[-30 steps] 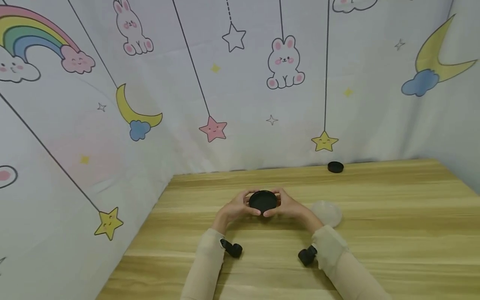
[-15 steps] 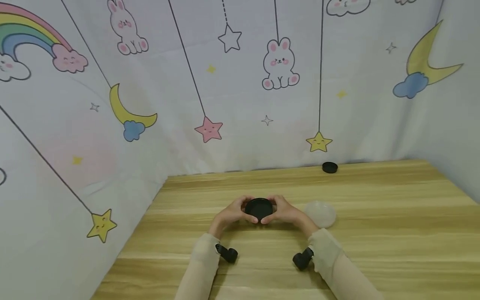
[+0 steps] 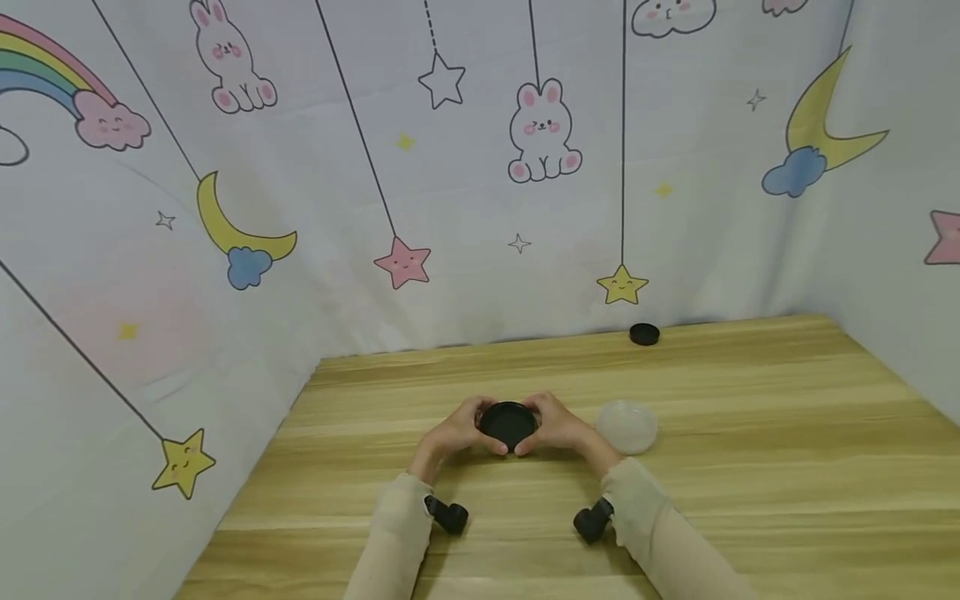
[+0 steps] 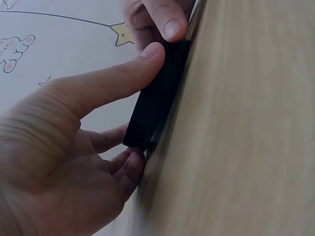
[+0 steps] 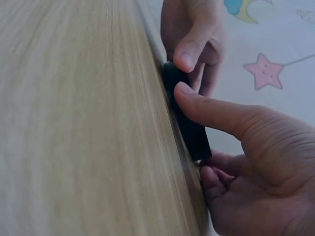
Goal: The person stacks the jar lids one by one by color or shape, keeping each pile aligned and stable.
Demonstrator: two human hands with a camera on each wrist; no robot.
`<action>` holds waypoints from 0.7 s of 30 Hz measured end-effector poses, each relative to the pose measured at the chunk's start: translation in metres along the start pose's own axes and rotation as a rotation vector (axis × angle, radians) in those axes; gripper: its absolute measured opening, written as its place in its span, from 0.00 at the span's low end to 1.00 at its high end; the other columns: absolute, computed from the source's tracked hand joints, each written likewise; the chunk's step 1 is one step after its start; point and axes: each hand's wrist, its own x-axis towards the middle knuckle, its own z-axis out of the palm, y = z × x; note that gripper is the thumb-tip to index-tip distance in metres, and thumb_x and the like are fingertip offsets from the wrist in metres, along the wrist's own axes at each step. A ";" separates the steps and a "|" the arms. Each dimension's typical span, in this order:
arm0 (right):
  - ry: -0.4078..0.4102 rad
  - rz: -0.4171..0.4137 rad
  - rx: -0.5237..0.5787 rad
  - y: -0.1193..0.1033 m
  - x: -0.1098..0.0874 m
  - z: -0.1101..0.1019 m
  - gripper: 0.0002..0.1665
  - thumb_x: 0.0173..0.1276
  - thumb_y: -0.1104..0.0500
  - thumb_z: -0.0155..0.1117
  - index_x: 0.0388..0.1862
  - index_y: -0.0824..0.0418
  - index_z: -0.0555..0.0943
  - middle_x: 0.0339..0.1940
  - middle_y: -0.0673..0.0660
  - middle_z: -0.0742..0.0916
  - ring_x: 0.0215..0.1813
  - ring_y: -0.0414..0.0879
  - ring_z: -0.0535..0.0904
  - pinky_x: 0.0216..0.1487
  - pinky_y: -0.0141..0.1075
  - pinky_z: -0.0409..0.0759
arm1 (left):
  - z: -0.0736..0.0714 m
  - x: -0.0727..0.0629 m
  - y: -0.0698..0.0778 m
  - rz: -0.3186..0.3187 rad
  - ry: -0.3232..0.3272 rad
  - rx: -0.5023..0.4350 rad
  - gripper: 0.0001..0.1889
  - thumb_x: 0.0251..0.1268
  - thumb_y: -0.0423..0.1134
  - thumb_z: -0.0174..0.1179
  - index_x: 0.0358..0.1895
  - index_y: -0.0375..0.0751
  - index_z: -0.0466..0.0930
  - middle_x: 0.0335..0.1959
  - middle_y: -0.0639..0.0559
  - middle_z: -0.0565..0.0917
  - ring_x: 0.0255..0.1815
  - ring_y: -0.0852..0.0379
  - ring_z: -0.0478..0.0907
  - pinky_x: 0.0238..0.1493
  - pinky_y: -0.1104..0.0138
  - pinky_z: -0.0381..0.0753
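Note:
Both hands hold a shallow round black dish (image 3: 508, 425) with a low rim, out over the middle of the wooden table. My left hand (image 3: 459, 429) grips its left side and my right hand (image 3: 561, 427) its right side. At the near rim the two thumbs lie close together, while the other fingers curl round the sides. Seen edge-on in the left wrist view, the black dish (image 4: 156, 96) lies flat along the tabletop, touching or just above it. The right wrist view has the same black dish (image 5: 189, 123) between thumb and fingers.
A translucent round disc (image 3: 627, 427) lies on the table (image 3: 750, 467) just right of my right hand. Near the back edge stands a smaller black round dish or lid (image 3: 644, 334). A patterned cloth (image 3: 480, 317) hangs behind and at the sides.
Both hands have brought the black dish slightly lower and nearer, keeping their grip. The whole head view has shifted, so the scene slides left. The translucent disc and smaller black piece stay put.

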 end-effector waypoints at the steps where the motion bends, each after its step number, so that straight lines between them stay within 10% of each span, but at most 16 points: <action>1: 0.001 0.007 -0.003 0.000 0.000 0.000 0.44 0.46 0.62 0.81 0.61 0.73 0.71 0.61 0.69 0.70 0.62 0.61 0.66 0.67 0.56 0.66 | 0.000 0.000 0.001 0.001 0.000 0.004 0.41 0.46 0.30 0.75 0.65 0.29 0.64 0.61 0.33 0.71 0.57 0.43 0.72 0.63 0.51 0.70; 12: -0.032 0.033 0.038 -0.002 -0.003 -0.003 0.49 0.50 0.61 0.79 0.68 0.74 0.64 0.67 0.70 0.66 0.69 0.64 0.64 0.71 0.57 0.63 | 0.000 -0.001 0.003 0.002 -0.011 0.019 0.42 0.47 0.29 0.74 0.66 0.26 0.62 0.60 0.30 0.70 0.57 0.39 0.72 0.62 0.50 0.72; 21: 0.061 0.161 0.329 -0.013 -0.004 -0.015 0.42 0.68 0.55 0.64 0.76 0.63 0.57 0.75 0.69 0.64 0.76 0.64 0.60 0.73 0.57 0.62 | 0.000 0.002 0.010 -0.071 0.075 -0.015 0.44 0.55 0.39 0.71 0.73 0.34 0.58 0.68 0.33 0.65 0.63 0.40 0.66 0.64 0.47 0.69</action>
